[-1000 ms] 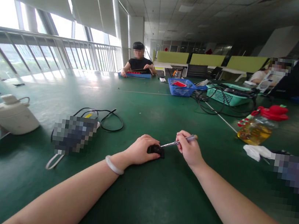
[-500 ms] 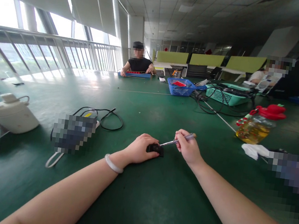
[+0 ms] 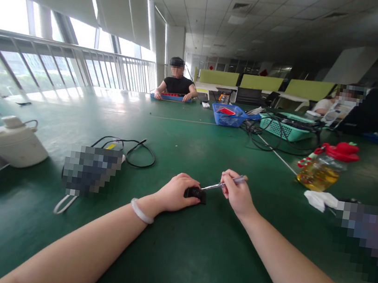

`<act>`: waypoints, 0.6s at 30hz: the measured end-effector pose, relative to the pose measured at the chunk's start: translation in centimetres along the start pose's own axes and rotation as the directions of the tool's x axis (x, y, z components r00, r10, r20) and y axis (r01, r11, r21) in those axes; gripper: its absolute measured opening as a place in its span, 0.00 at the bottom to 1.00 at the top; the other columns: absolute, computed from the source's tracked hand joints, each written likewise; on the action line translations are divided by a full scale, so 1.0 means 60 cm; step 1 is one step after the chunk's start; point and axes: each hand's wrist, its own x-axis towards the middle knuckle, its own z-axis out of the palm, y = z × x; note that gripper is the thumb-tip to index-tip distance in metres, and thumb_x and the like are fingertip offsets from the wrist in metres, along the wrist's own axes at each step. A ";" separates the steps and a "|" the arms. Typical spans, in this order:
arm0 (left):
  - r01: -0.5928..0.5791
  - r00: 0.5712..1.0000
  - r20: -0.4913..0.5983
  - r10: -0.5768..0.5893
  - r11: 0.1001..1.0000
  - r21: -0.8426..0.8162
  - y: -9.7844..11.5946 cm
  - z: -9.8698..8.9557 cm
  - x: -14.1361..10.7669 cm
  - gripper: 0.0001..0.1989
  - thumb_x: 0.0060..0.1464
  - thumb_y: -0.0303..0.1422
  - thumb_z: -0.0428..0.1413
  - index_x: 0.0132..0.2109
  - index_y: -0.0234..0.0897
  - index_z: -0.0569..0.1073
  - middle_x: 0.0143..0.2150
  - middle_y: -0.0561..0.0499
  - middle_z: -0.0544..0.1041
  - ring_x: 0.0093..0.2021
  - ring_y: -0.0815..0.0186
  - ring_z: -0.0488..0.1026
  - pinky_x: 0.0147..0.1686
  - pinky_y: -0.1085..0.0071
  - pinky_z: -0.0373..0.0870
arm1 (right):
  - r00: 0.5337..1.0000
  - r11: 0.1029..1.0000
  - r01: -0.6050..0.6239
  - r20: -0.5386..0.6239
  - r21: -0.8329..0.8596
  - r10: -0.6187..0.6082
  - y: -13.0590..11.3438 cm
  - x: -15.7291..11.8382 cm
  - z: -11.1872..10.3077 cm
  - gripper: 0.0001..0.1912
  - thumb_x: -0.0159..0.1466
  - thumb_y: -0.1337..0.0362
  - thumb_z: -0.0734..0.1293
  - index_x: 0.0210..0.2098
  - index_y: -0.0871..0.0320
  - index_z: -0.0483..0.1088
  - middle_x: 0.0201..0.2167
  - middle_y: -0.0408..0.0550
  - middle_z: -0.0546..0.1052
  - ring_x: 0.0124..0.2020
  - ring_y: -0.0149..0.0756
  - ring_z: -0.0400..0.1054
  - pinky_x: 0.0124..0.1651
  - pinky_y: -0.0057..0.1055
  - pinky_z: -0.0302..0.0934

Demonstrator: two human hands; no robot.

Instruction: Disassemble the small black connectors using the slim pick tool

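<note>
Head view, near to far. Green table (image 3: 172,261), its near edge out of frame.

Item: left hand (image 3: 177,192), white bracelet (image 3: 140,214) at the wrist, thumb and fingers gripping a small black part (image 3: 196,193) down on the surface, in from the near edge and about midway between the sides.
Item: right hand (image 3: 237,194), grasping a slim screwdriver (image 3: 213,187), shaft slanted down leftward, tip at the black part; actual contact too small to confirm.
Step, as judged: working the tip on the part. The next move seems to call for a firm left hold and a well-seated tip.

Toward the left edge: white lidded jug (image 3: 21,148); pixelated device (image 3: 91,172) beside a looped black cable (image 3: 153,159).
Toward the right edge: crumpled white tissue (image 3: 317,200); red-topped bottle (image 3: 321,174) of amber liquid.
Toward the far edge: blue basket (image 3: 228,119), green basket (image 3: 292,133).
At the far edge: seated person (image 3: 177,85), both hands at a blue tray (image 3: 172,98).

Room: metal railing (image 3: 62,44) beside windows, left; yellow-green partitions (image 3: 218,77) behind.
</note>
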 end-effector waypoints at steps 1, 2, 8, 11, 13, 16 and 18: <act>0.000 1.000 0.000 0.000 1.000 -0.001 0.000 0.000 0.000 0.18 0.50 0.41 0.60 0.47 0.40 0.75 0.49 0.49 0.77 0.51 0.57 0.69 0.54 0.61 0.63 | 1.000 1.000 -0.005 0.000 0.004 0.005 0.000 0.001 0.000 0.16 0.62 0.57 0.61 0.21 0.56 0.61 0.12 0.36 0.59 0.14 0.25 0.54 0.17 0.23 0.50; -0.002 1.000 -0.003 0.002 1.000 -0.001 0.000 0.000 0.000 0.18 0.50 0.41 0.60 0.47 0.40 0.75 0.49 0.49 0.77 0.51 0.57 0.69 0.54 0.61 0.63 | 1.000 1.000 -0.008 -0.001 0.008 0.008 0.001 0.002 0.000 0.16 0.62 0.57 0.60 0.21 0.56 0.61 0.12 0.36 0.59 0.14 0.25 0.54 0.17 0.23 0.50; 0.003 1.000 0.002 -0.003 1.000 0.008 0.002 0.000 0.002 0.18 0.49 0.41 0.61 0.47 0.40 0.75 0.49 0.49 0.77 0.51 0.56 0.69 0.54 0.60 0.64 | 1.000 1.000 0.006 -0.020 0.001 -0.006 0.000 0.001 0.000 0.16 0.62 0.57 0.61 0.20 0.56 0.61 0.11 0.36 0.59 0.14 0.25 0.54 0.17 0.24 0.49; 0.003 1.000 0.003 -0.003 1.000 0.012 0.003 -0.002 0.001 0.18 0.49 0.40 0.61 0.47 0.40 0.75 0.48 0.48 0.77 0.50 0.57 0.70 0.53 0.61 0.64 | 1.000 1.000 0.013 -0.023 -0.012 -0.013 0.001 0.001 0.000 0.16 0.62 0.57 0.61 0.20 0.57 0.61 0.12 0.36 0.60 0.14 0.25 0.54 0.17 0.24 0.50; -0.014 1.000 0.000 0.014 1.000 0.014 0.002 -0.003 0.000 0.17 0.49 0.40 0.61 0.46 0.39 0.75 0.47 0.48 0.77 0.49 0.57 0.71 0.54 0.61 0.64 | 1.000 1.000 0.013 -0.025 -0.003 -0.013 0.004 0.003 -0.001 0.16 0.62 0.56 0.61 0.20 0.57 0.62 0.12 0.36 0.60 0.14 0.25 0.54 0.17 0.24 0.50; -0.031 0.999 -0.012 0.031 0.999 0.019 -0.002 -0.002 -0.003 0.19 0.49 0.41 0.62 0.47 0.39 0.75 0.47 0.48 0.78 0.49 0.58 0.71 0.54 0.62 0.63 | 0.999 0.999 0.002 -0.036 0.036 0.000 0.013 0.008 -0.001 0.16 0.61 0.56 0.62 0.20 0.56 0.62 0.11 0.36 0.59 0.13 0.25 0.53 0.17 0.24 0.48; -0.028 0.999 -0.017 0.029 0.999 0.025 -0.006 0.000 -0.004 0.20 0.48 0.42 0.62 0.47 0.39 0.75 0.48 0.48 0.77 0.50 0.57 0.70 0.54 0.62 0.63 | 0.999 0.998 -0.014 -0.048 0.061 0.017 0.019 0.012 -0.002 0.17 0.60 0.55 0.62 0.20 0.57 0.62 0.11 0.36 0.59 0.13 0.25 0.53 0.16 0.23 0.48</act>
